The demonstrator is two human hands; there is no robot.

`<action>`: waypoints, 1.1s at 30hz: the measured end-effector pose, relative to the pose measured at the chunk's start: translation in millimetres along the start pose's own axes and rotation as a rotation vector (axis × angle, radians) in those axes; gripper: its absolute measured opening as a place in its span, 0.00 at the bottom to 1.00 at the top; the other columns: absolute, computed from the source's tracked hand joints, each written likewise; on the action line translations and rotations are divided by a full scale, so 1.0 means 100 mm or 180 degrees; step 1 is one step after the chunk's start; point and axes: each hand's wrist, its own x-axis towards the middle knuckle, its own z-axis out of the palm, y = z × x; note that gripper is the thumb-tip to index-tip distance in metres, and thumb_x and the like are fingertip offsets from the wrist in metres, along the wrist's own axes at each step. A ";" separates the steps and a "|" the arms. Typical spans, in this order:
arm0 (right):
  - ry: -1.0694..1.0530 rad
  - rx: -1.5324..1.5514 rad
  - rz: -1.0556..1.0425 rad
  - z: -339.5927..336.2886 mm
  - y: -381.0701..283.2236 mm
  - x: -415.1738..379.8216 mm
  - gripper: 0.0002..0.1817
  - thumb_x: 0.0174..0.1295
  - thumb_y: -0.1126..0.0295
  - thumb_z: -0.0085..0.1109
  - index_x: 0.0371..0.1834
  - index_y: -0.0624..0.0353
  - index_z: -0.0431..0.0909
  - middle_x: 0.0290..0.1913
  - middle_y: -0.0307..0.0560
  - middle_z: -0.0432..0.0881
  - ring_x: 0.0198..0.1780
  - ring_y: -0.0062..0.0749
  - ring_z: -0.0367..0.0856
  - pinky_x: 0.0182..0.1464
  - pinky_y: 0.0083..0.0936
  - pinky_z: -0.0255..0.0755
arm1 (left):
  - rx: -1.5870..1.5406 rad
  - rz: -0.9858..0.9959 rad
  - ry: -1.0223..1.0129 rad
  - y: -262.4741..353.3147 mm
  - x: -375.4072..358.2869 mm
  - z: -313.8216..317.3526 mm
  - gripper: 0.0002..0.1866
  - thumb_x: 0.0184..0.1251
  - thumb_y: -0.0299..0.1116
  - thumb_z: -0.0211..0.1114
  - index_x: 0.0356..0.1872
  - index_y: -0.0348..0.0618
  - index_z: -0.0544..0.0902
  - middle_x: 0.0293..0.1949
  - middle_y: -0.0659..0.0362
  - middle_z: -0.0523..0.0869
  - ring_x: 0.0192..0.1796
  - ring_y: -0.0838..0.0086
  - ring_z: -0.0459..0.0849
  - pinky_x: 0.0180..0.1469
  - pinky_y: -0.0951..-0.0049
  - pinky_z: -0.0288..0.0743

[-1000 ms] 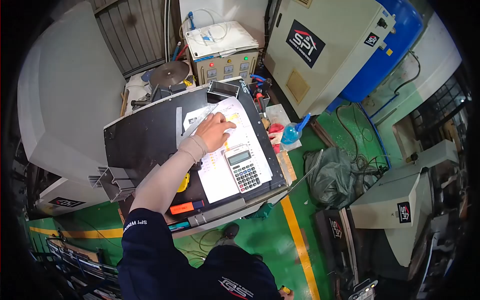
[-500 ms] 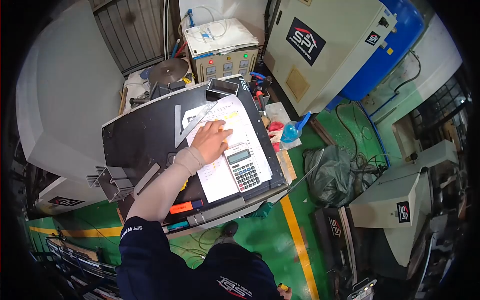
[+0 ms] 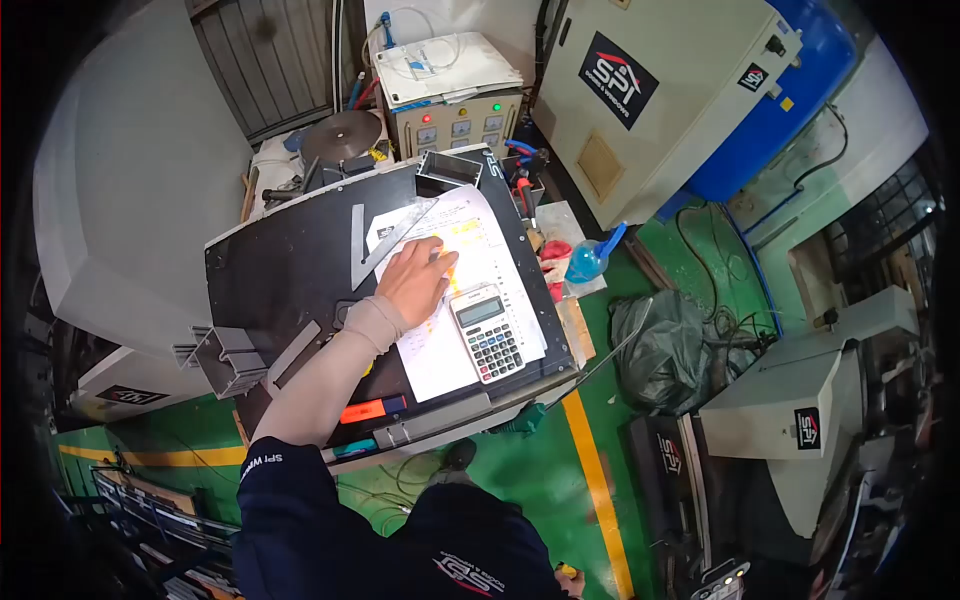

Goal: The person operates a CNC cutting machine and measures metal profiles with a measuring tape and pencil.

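Your left hand (image 3: 405,285) lies palm down over the printed sheets (image 3: 440,370), its fingers slightly apart and bent, and it covers part of the print and its yellow marks. The calculator (image 3: 487,333) rests on the sheets, nearer your body and to the right of those fingers. Just beyond and left of them, the metal triangle (image 3: 378,258) overlaps the paper; farther out, a hollow metal profile (image 3: 448,174) stands at the far side of the black surface (image 3: 270,265). The orange marker (image 3: 372,409) lies nearer you than the fingers, while your forearm almost hides something yellow (image 3: 371,368). The writing is too small to read. Your right hand (image 3: 572,583) is cut off at the bottom edge, by a small yellow item (image 3: 567,571); you cannot tell how its fingers close on it.
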 end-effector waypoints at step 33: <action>-0.0147 0.0328 0.0296 -0.03 0.06 0.08 0.20 0.60 0.60 0.65 0.55 0.48 0.75 0.35 0.43 0.77 0.39 0.33 0.75 0.38 0.32 0.74 | 0.0369 -0.0086 -0.0191 0.17 -0.20 -0.08 0.24 0.60 0.25 0.60 0.60 0.47 0.78 0.48 0.54 0.74 0.54 0.61 0.71 0.54 0.63 0.65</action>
